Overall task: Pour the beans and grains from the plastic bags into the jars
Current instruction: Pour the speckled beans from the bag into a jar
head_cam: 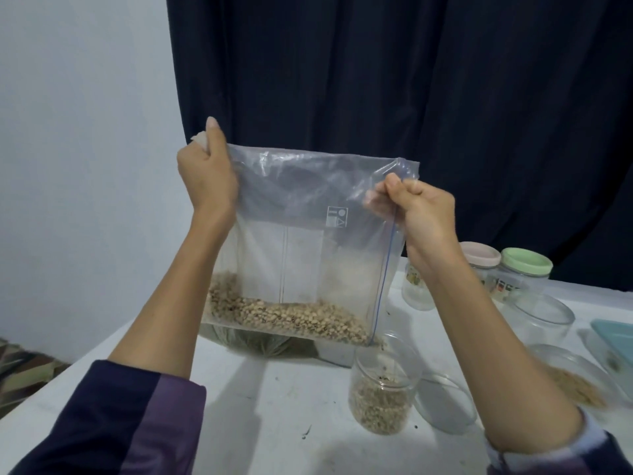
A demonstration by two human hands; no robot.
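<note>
Zip bag (308, 241): clear, thin, floppy film, held up above worktop (274, 399), turned so zip edge runs down the right side. Pale beans (291, 317) pooled along bottom; load looks light but will shift and rush to low corner, approx. over open jar (383, 389), part-filled. Best hold: top corners, as now. Left hand (205, 173) fingers closed, gripping top-left corner; right hand (421, 214) pinching top-right corner. Film likely slippery. Markings: small white symbol panel on bag, not legible; no brand readable. Lidded jars (524, 269) w/ printed labels at rear right, illegible.
</note>
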